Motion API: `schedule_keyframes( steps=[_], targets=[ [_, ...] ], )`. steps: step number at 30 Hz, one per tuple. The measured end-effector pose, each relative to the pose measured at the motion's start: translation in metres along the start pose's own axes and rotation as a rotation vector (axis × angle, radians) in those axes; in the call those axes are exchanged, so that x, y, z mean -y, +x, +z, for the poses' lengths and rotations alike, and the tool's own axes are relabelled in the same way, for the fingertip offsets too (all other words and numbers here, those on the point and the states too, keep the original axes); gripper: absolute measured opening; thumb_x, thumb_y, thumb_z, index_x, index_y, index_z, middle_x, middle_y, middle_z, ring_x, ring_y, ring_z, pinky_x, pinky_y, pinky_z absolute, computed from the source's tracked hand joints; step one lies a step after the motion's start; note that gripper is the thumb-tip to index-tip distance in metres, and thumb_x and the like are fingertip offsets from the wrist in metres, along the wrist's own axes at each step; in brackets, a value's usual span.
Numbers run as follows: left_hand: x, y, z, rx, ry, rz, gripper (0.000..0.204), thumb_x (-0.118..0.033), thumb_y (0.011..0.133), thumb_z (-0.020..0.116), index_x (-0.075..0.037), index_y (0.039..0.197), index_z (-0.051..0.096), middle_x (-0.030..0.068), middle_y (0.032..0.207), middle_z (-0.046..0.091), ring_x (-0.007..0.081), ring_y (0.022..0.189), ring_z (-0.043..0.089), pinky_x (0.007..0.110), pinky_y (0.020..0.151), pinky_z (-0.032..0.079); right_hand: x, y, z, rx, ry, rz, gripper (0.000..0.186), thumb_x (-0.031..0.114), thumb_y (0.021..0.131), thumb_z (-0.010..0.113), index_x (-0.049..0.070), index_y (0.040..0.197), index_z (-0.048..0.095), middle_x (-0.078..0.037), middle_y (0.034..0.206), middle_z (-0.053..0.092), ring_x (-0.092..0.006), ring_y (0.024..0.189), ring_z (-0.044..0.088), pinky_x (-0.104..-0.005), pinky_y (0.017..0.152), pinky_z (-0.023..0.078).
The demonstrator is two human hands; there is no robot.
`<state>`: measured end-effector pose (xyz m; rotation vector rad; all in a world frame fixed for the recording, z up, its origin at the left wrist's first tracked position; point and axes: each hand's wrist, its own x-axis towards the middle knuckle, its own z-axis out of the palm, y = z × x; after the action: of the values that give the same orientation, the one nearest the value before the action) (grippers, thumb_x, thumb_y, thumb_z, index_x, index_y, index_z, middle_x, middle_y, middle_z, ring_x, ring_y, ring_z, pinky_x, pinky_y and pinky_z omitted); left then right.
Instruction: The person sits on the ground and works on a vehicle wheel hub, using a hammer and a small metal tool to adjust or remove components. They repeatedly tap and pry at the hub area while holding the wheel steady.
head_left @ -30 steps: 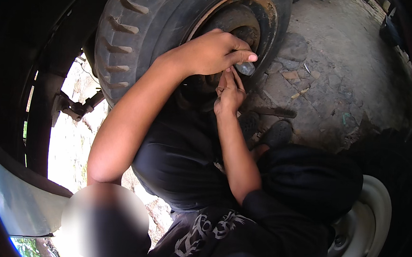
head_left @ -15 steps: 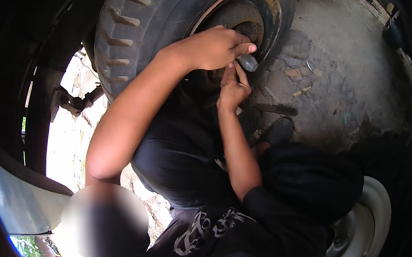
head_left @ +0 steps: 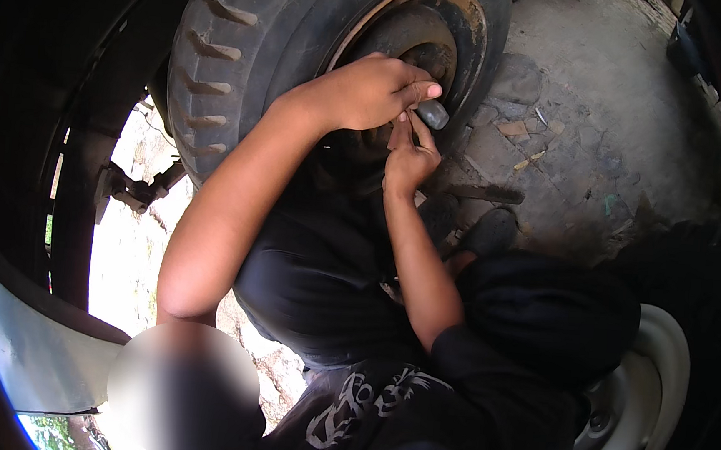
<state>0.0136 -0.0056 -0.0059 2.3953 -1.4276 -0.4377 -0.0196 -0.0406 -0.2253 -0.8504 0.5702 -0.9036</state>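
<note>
My left hand (head_left: 378, 97) is curled at the hub (head_left: 423, 50) of a large black tyre (head_left: 213, 64) with a rusty rim, its thumb lying over a grey rounded piece (head_left: 431, 114), which may be the end of a tool. Just below it my right hand (head_left: 411, 157) has its fingers pointed up and pressed together against the underside of that grip. What they hold is hidden, as is the rest of the grey piece.
Rough concrete floor (head_left: 604, 91) with scattered debris lies to the right, with a dark flat bar (head_left: 480, 193) near my sandals. A white wheel rim (head_left: 658, 388) is beside me at lower right. Dark vehicle parts (head_left: 129, 188) and a pale curved panel (head_left: 26, 344) are at left.
Both hands have shifted only slightly at the hub. The right hand's fingers sit a little higher and closer together than a second ago, and the grey piece has moved slightly.
</note>
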Motion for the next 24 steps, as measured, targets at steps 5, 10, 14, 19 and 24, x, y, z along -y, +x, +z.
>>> schedule_keyframes(
  steps=[5, 10, 14, 19, 24],
  targets=[
    [-0.002, -0.004, 0.005, -0.059, 0.006, 0.021, 0.049, -0.042, 0.116, 0.055, 0.002, 0.114, 0.076, 0.0205, 0.094, 0.078, 0.0358, 0.093, 0.076, 0.045, 0.089, 0.058, 0.007, -0.002, -0.003, 0.029, 0.013, 0.052, 0.023, 0.017, 0.101, 0.083, -0.002, 0.114, 0.084, -0.002, 0.087, 0.074, -0.0078, 0.071, 0.061, -0.0275, 0.065, 0.05],
    [-0.001, -0.002, 0.002, -0.014, -0.016, -0.01, 0.042, -0.038, 0.114, 0.059, 0.0, 0.121, 0.076, 0.0226, 0.101, 0.079, 0.0391, 0.097, 0.076, 0.046, 0.092, 0.058, -0.012, -0.003, -0.005, -0.016, -0.166, -0.15, 0.021, 0.016, 0.098, 0.086, 0.004, 0.115, 0.085, -0.012, 0.1, 0.079, -0.0191, 0.089, 0.072, -0.037, 0.081, 0.057],
    [-0.011, 0.0, 0.004, -0.045, 0.134, -0.006, 0.034, -0.027, 0.112, 0.061, -0.001, 0.131, 0.074, 0.0264, 0.115, 0.077, 0.0466, 0.113, 0.072, 0.049, 0.096, 0.057, -0.019, 0.006, -0.005, -0.042, -0.16, -0.144, 0.023, 0.017, 0.101, 0.083, -0.002, 0.114, 0.084, -0.002, 0.09, 0.075, -0.0062, 0.066, 0.059, -0.0278, 0.061, 0.049],
    [0.003, -0.002, 0.004, -0.128, 0.196, 0.159, 0.034, -0.015, 0.109, 0.062, 0.002, 0.138, 0.069, 0.0275, 0.124, 0.075, 0.0477, 0.118, 0.071, 0.049, 0.102, 0.056, -0.022, -0.007, -0.003, -0.067, -0.23, -0.312, 0.025, 0.017, 0.099, 0.086, -0.001, 0.116, 0.084, -0.002, 0.089, 0.074, -0.0064, 0.065, 0.056, -0.0275, 0.059, 0.045],
    [0.002, -0.009, 0.002, -0.099, 0.175, 0.116, 0.033, -0.015, 0.11, 0.061, 0.001, 0.137, 0.071, 0.027, 0.126, 0.076, 0.046, 0.122, 0.071, 0.048, 0.104, 0.055, 0.004, 0.0, 0.001, 0.023, 0.085, 0.154, 0.024, 0.017, 0.101, 0.085, -0.002, 0.115, 0.084, -0.002, 0.09, 0.078, -0.0043, 0.072, 0.061, -0.0222, 0.065, 0.05]
  ],
)
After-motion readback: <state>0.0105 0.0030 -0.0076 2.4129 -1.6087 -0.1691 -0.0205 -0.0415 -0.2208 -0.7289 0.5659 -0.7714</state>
